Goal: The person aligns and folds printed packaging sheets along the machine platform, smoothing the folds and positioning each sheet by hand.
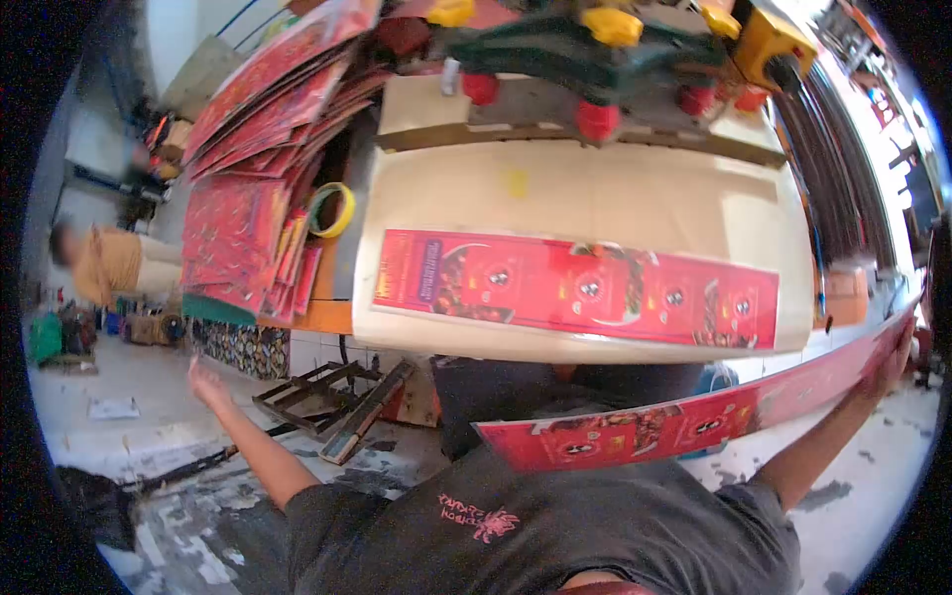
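Observation:
My right hand (895,355) grips the far right end of a long red printed strip (635,436), which hangs slanted in front of my dark shirt. Its near end reaches the middle of my chest. My left hand (205,385) is out to the left, holding nothing, below the table's left corner; its fingers look loosely apart, though small and a little blurred. A second red printed strip (585,288) with food pictures and round logos lies flat on the pale board (436,178) of the work table, touched by neither hand.
Stacked red printed sheets (233,233) fan out at the table's left, beside a yellow tape roll (332,209). A dark green machine frame (585,50) with red and yellow knobs spans the back. Metal frames (327,402) lie on the floor; a person (114,263) is far left.

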A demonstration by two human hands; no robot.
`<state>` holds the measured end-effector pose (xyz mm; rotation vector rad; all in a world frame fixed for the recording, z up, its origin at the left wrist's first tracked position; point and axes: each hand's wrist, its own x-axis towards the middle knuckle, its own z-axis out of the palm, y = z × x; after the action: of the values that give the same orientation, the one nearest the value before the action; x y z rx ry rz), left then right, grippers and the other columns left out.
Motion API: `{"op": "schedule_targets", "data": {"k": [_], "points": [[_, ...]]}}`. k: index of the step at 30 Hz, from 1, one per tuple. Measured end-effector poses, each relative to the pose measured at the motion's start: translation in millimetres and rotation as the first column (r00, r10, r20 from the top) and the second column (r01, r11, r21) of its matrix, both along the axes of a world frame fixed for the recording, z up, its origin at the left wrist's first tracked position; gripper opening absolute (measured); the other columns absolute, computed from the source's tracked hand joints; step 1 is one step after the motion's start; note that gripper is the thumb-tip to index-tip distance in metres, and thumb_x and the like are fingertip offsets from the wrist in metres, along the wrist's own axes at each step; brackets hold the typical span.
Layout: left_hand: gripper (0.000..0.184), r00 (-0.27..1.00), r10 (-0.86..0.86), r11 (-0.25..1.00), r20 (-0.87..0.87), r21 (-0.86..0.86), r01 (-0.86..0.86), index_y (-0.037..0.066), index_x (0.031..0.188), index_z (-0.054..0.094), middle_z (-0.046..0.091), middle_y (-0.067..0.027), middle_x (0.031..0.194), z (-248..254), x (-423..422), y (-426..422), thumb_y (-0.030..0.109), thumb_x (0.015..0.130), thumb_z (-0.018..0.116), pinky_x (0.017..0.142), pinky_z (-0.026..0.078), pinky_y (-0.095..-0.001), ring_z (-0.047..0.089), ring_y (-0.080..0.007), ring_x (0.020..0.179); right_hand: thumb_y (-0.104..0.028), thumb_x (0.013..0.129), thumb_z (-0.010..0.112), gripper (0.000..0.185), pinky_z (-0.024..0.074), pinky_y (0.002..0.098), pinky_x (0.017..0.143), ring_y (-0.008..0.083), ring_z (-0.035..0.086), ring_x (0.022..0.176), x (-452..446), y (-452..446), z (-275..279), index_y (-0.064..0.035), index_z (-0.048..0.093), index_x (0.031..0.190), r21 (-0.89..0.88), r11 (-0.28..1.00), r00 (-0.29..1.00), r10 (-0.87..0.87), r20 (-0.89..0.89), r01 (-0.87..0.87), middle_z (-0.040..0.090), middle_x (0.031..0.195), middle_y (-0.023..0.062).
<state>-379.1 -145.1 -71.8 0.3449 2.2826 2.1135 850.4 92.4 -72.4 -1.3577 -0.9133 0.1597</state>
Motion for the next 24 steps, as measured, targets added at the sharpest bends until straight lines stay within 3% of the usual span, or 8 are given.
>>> {"op": "schedule_targets", "data": {"k": [2, 4, 6, 8, 11, 14, 19, 24], "points": [[0.026, 0.978, -0.207, 0.957, 0.014, -0.206, 0.205, 0.006, 0.11, 0.069, 0.055, -0.0004, 0.074, 0.6, 48.6, 22.8, 0.025, 0.093, 0.061, 0.051, 0.037, -0.0238, 0.041, -0.0086, 0.054, -0.023, 0.104, 0.051, 0.04, 0.0432, 0.0288, 0.097, 0.0123, 0.055, 0.106, -47.3, 8.8, 10.7, -0.0068, 0.052, 0.141, -0.094, 0.995, 1.0, -0.015, 0.009, 0.016, 0.06, 0.119, 0.0025], [0.027, 0.953, -0.303, 0.906, 0.028, -0.301, 0.297, 0.006, 0.11, 0.07, 0.058, -0.0019, 0.076, -13.8, 66.9, 27.6, 0.027, 0.093, 0.063, 0.055, 0.04, -0.0256, 0.046, -0.0104, 0.056, -0.03, 0.103, 0.051, 0.046, 0.0398, 0.0336, 0.105, 0.0176, 0.054, 0.118, -83.5, 18.5, 15.7, -0.0073, 0.049, 0.143, 0.034, 0.977, 0.899, 0.207, -0.386, -0.21, 0.055, 0.133, 0.0058], [0.029, 0.656, -0.469, 0.66, -0.592, -0.728, -0.184, 0.002, 0.106, 0.07, 0.063, -0.0051, 0.081, -47.8, 57.6, 28.7, 0.028, 0.094, 0.064, 0.063, 0.047, -0.0311, 0.055, -0.0146, 0.065, -0.036, 0.103, 0.051, 0.05, 0.0394, 0.0369, 0.109, 0.0211, 0.052, 0.126, -127.2, 26.2, 21.5, -0.0078, 0.047, 0.144, 0.106, 0.953, 0.761, 0.292, -0.579, -0.285, 0.051, 0.143, 0.0091], [0.029, 0.727, -0.369, 0.693, -0.58, -0.692, -0.2, 0.001, 0.103, 0.069, 0.065, -0.0062, 0.084, -19.4, 98.7, 39.4, 0.028, 0.095, 0.063, 0.068, 0.048, -0.0333, 0.058, -0.0165, 0.07, -0.037, 0.102, 0.051, 0.051, 0.043, 0.0384, 0.106, 0.0225, 0.052, 0.125, -167.8, 31.4, 22.3, -0.0075, 0.047, 0.144, 0.137, 0.915, 0.666, 0.374, -0.646, -0.38, 0.051, 0.142, 0.0109], [0.028, 0.808, -0.162, 0.872, -0.567, -0.466, -0.152, 0.004, 0.097, 0.066, 0.067, -0.0028, 0.085, 35.5, 203.9, 73.0, 0.032, 0.095, 0.065, 0.063, 0.046, -0.0264, 0.06, -0.0135, 0.069, -0.038, 0.102, 0.051, 0.048, 0.0509, 0.038, 0.097, 0.0215, 0.059, 0.116, -250.9, 30.2, 40.8, -0.0049, 0.052, 0.138, 0.187, 0.87, 0.602, 0.457, -0.655, -0.457, 0.059, 0.131, 0.0095], [0.019, 0.9, -0.303, 0.946, -0.312, 0.013, 0.323, 0.006, 0.097, 0.061, 0.065, -0.0033, 0.084, 55.6, 274.8, 89.2, 0.024, 0.095, 0.063, 0.056, 0.041, -0.0215, 0.054, -0.0084, 0.065, -0.034, 0.103, 0.05, 0.04, 0.0545, 0.0356, 0.089, 0.0173, 0.065, 0.104, -300.1, 34.2, 25.2, -0.0035, 0.057, 0.128, 0.15, 0.841, 0.513, 0.448, -0.732, -0.52, 0.065, 0.12, 0.0086], [0.051, 0.501, -0.855, 0.474, -0.132, 0.19, 0.86, 0.0, 0.126, 0.054, 0.067, -0.016, 0.105, 58.8, 386.7, 111.1, 0.034, 0.091, 0.068, 0.078, 0.054, -0.0328, 0.067, -0.0242, 0.095, -0.029, 0.103, 0.05, 0.034, 0.0572, 0.0291, 0.064, 0.0121, 0.066, 0.087, -432.9, 15.4, 33.9, -0.0038, 0.057, 0.125, 0.193, 0.81, 0.343, 0.433, -0.834, -0.553, 0.067, 0.107, 0.0083], [0.073, 0.322, -0.927, 0.142, -0.194, 0.612, 0.778, -0.002, 0.146, 0.031, 0.058, -0.0193, 0.126, 63.5, 468.4, 142.7, 0.03, 0.092, 0.068, 0.097, 0.05, -0.0415, 0.059, -0.0285, 0.119, -0.02, 0.104, 0.047, 0.029, 0.0549, 0.0264, 0.046, 0.018, 0.067, 0.081, -520.0, -19.4, 68.8, -0.0025, 0.046, 0.126, 0.333, 0.507, 0.112, 0.663, -0.74, -0.795, 0.063, 0.103, 0.0104]]}}
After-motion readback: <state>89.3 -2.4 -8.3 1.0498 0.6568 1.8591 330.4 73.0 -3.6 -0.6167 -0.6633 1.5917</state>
